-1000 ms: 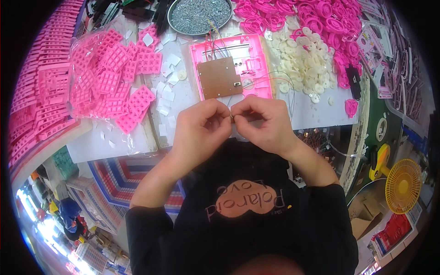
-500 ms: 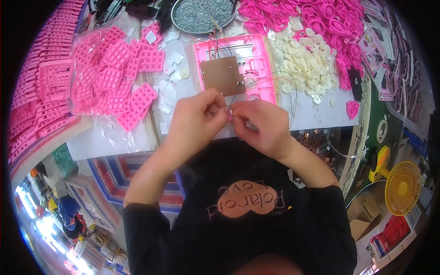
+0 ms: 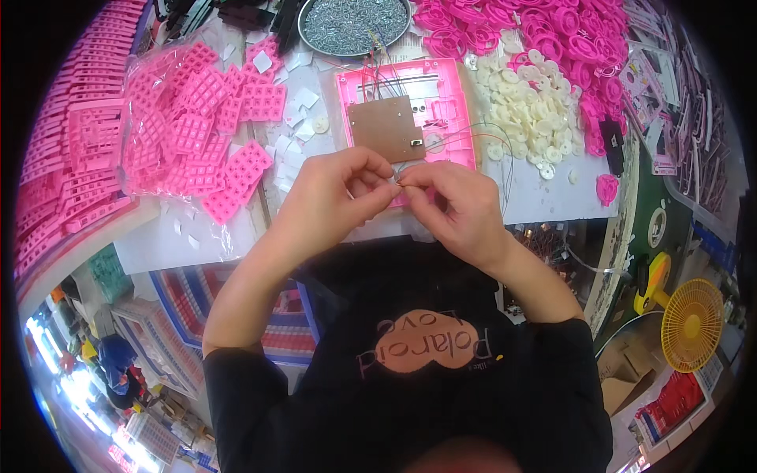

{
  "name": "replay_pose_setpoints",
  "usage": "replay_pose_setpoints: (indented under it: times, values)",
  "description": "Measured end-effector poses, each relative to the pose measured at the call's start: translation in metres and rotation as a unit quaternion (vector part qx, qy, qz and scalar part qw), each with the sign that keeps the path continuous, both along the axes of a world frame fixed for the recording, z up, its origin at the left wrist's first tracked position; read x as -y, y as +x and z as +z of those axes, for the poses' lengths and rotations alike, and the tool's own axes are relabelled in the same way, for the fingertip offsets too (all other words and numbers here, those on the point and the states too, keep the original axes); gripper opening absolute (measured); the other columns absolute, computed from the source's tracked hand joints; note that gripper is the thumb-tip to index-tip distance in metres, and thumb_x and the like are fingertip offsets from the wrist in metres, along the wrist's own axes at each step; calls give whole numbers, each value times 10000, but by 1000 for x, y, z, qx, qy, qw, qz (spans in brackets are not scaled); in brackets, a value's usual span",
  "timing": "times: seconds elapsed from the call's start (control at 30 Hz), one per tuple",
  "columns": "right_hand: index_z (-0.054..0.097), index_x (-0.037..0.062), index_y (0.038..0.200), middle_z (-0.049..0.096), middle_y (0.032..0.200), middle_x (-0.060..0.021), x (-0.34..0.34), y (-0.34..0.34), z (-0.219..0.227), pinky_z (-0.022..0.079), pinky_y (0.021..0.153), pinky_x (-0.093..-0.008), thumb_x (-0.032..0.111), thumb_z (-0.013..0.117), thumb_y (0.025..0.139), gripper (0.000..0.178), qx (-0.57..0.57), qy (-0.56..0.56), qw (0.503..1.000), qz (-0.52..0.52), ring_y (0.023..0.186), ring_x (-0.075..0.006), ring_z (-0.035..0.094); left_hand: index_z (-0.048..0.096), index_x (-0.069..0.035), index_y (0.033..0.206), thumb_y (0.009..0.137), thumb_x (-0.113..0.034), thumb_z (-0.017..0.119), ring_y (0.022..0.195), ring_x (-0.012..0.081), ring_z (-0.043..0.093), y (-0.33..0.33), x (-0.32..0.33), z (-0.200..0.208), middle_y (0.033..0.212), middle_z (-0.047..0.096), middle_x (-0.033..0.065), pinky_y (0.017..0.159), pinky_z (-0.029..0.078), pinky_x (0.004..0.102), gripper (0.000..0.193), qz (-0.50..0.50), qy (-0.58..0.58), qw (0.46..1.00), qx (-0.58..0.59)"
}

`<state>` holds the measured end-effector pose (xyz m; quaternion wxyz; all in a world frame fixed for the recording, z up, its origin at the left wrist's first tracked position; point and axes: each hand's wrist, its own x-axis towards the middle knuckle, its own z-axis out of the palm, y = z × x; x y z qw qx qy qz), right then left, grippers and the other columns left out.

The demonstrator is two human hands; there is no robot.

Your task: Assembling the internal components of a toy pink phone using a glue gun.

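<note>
A pink plastic casing (image 3: 465, 118) lies on the worktable in front of me, with a brown circuit board (image 3: 386, 130) over its left part. Thin wires (image 3: 505, 158) loop out from the board's right side, and others rise at its top. Over the casing's near edge, my left hand (image 3: 339, 189) is closed in a pinch. My right hand (image 3: 457, 201) pinches a thin wire that seems to come from under the board. The fingertips of both hands almost meet. What the left fingers hold is too small to make out.
Pink grid-shaped parts (image 3: 193, 134) in a clear bag lie at left, beside stacked pink frames (image 3: 95, 142). A bowl of screws (image 3: 355, 27) stands behind the casing. White round parts (image 3: 536, 110) and pink rings (image 3: 552, 35) are heaped right. A yellow fan (image 3: 692, 325) stands lower right.
Both hands have shifted slightly, and the right thumb has dropped away from its curled fingers a little. The casing and board sit marginally further right in the view.
</note>
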<state>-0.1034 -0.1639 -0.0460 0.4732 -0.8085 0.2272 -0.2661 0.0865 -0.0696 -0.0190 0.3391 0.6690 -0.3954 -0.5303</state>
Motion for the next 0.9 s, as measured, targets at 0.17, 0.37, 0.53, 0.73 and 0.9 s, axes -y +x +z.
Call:
replay_pose_setpoints:
  times: [0.17,0.37,0.53,0.73,0.9]
  values:
    - [681,25,936,699,849,-115,-2,2,0,549,607,-355,25,734,829,120,-7,-12,1000,-14,702,-268,687,616,2,1020,884,-54,732,603,22,540,-12,-5,4,732,638,-11,552,427,196,188,4,-79,989,128]
    - [668,34,906,680,819,-116,-2,3,-1,531,606,-377,33,743,812,121,-4,-39,999,-8,688,-288,670,610,-11,1006,886,-41,713,573,14,498,-26,-5,9,722,626,-11,524,393,201,161,47,-112,972,200]
    - [666,33,898,673,800,-114,-2,4,-3,531,602,-374,33,744,813,116,24,-70,997,-12,683,-284,667,622,3,1010,949,-43,658,569,24,507,-24,-11,0,760,647,2,506,382,191,85,45,-80,993,72]
    - [675,7,916,679,793,-113,-5,4,1,548,583,-334,39,720,851,86,15,40,999,-20,669,-249,680,634,-13,1010,994,-87,632,576,32,545,-17,-9,4,783,661,18,485,397,186,76,91,22,986,-138]
    - [678,4,925,678,779,-103,-5,4,2,541,581,-319,46,714,859,86,1,115,993,-27,659,-228,681,630,-7,1012,995,-93,635,570,32,553,-17,-9,5,776,658,21,477,398,180,87,96,36,984,-146]
